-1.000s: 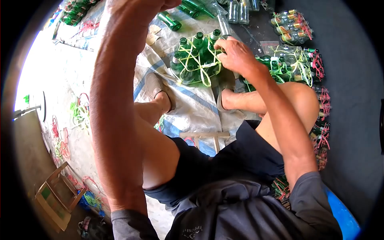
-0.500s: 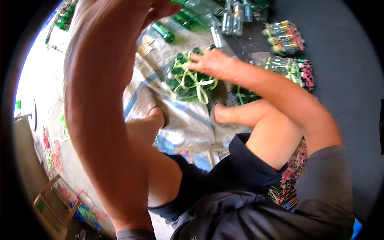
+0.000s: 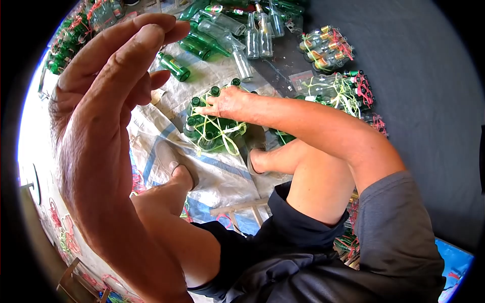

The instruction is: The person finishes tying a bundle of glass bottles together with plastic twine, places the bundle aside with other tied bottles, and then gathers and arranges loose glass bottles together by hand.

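Observation:
A bundle of green bottles (image 3: pixel 209 136) tied with pale green strips stands upright on the white sheet (image 3: pixel 172 121) between the feet. My right hand (image 3: pixel 227 102) lies over its upper side, gripping among the bottle necks; part of the grip is hidden. Close to the camera, my left hand (image 3: pixel 118 63) is raised with thumb and fingers bent together. What it holds, if anything, is hidden behind the fingers. The left hand is well apart from the bundle.
Loose green and clear bottles (image 3: pixel 217 38) lie beyond the bundle. At right, tied bottle bundles (image 3: pixel 328 48) rest on the dark floor covering (image 3: pixel 409 101). A small wooden frame (image 3: pixel 240 206) stands between the legs. More bottles are at the upper left (image 3: pixel 65 45).
My left hand, mostly out of frame before, now shows fully at the upper left. The view has shifted, placing the bundle lower and farther left, with my right hand still on it.

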A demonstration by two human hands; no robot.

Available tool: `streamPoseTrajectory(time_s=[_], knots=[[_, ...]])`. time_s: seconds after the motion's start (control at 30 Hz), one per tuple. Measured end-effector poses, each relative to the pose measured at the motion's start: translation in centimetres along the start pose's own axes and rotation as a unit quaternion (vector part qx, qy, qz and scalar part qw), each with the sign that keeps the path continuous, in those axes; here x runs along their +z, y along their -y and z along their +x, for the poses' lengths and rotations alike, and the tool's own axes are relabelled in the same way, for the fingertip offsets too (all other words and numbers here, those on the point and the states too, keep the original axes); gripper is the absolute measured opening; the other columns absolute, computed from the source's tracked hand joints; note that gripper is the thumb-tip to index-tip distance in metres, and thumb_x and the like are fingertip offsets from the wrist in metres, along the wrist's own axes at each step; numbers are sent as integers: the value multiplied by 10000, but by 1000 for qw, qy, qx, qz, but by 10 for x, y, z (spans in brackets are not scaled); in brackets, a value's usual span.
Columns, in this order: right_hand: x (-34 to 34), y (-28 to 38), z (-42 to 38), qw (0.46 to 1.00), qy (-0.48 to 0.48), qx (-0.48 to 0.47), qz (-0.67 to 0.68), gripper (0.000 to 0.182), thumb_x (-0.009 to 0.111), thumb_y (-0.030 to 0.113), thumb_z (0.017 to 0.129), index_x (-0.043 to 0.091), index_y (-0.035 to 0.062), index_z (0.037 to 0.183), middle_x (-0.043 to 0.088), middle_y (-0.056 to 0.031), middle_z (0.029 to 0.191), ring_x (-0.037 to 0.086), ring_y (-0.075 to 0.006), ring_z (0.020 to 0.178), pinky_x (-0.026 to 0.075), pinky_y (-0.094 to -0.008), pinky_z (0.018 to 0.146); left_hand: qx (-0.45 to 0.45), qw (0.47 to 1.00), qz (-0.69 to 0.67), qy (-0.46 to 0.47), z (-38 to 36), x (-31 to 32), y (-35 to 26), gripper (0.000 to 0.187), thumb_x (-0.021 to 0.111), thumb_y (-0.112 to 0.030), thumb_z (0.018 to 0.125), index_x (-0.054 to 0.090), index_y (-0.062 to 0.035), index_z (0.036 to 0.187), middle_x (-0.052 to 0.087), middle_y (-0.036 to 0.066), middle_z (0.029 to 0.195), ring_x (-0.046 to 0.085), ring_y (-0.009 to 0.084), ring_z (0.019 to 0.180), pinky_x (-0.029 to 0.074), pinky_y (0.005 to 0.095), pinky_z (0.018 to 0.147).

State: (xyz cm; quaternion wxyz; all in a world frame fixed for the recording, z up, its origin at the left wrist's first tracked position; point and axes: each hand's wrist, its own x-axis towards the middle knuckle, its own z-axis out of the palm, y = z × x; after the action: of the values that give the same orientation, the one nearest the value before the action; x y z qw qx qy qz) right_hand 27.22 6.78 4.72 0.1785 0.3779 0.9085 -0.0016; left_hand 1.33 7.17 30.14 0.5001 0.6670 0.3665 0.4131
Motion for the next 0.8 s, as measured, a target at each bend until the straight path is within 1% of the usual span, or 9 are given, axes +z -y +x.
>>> streamPoseTrajectory(time_s=[0.03,0.13,0.23,0.33,0.43,0.53,0.67,0.73,0.8], knots=[[0,-1,1,1000,11,0,8,682,594,154,1038,381,338,1659,662,-144,1253,795,-362,950,674,-463,731,-1,1000,6,0,0,0,1,375,660,-392,1100,780,-123,1333,781,112,1344,748,217,1236,542,427,1123],[-4,1,1,999,26,9,-28,706,619,161,1025,367,339,1660,651,-153,1284,797,-363,929,677,-471,705,-8,1000,11,-2,0,1,1,359,665,-375,1100,783,-121,1325,783,112,1337,750,201,1218,546,413,1107],[0,0,1,999,-9,3,-31,716,616,150,1024,352,342,1661,639,-157,1281,798,-364,906,678,-475,682,-23,1000,-2,1,1,3,-1,343,675,-355,1098,786,-114,1315,788,106,1325,750,177,1186,545,392,1078],[0,-1,2,1000,10,-1,-17,701,599,149,1032,353,353,1656,635,-159,1250,797,-368,893,677,-473,689,-31,999,-21,-1,0,7,-2,331,682,-341,1097,789,-104,1303,794,98,1310,745,155,1160,538,378,1054],[-1,-3,-1,1000,-18,-4,12,689,575,142,1042,353,368,1653,633,-162,1220,797,-369,890,676,-467,692,-37,999,-22,1,0,9,-2,332,682,-342,1097,790,-99,1295,798,94,1297,739,150,1164,530,375,1048],[1,0,4,1000,16,1,1,680,555,132,1047,358,374,1652,636,-167,1221,797,-364,883,674,-459,699,-36,999,-33,19,4,11,-5,338,678,-353,1099,791,-98,1289,799,91,1293,737,152,1172,527,378,1054],[6,0,7,1000,-10,-14,-7,697,547,112,1044,366,378,1663,639,-171,1231,793,-339,874,665,-448,705,-24,1000,-15,5,-2,13,-4,342,681,-356,1095,789,-99,1294,799,87,1296,738,162,1190,525,375,1065],[8,-5,3,998,-56,-40,7,696,529,107,1047,377,385,1666,638,-169,1242,782,-338,869,662,-449,727,-15,1000,-9,1,-4,17,-9,340,683,-344,1091,778,-90,1295,796,91,1284,730,165,1173,527,366,1054],[-5,-8,3,996,5,-27,81,864,666,23,927,392,382,1664,618,-167,1273,768,-359,928,648,-473,801,-16,1000,-22,4,-4,15,-17,334,686,-322,1085,759,-69,1291,790,99,1258,712,164,1126,533,354,1023]])
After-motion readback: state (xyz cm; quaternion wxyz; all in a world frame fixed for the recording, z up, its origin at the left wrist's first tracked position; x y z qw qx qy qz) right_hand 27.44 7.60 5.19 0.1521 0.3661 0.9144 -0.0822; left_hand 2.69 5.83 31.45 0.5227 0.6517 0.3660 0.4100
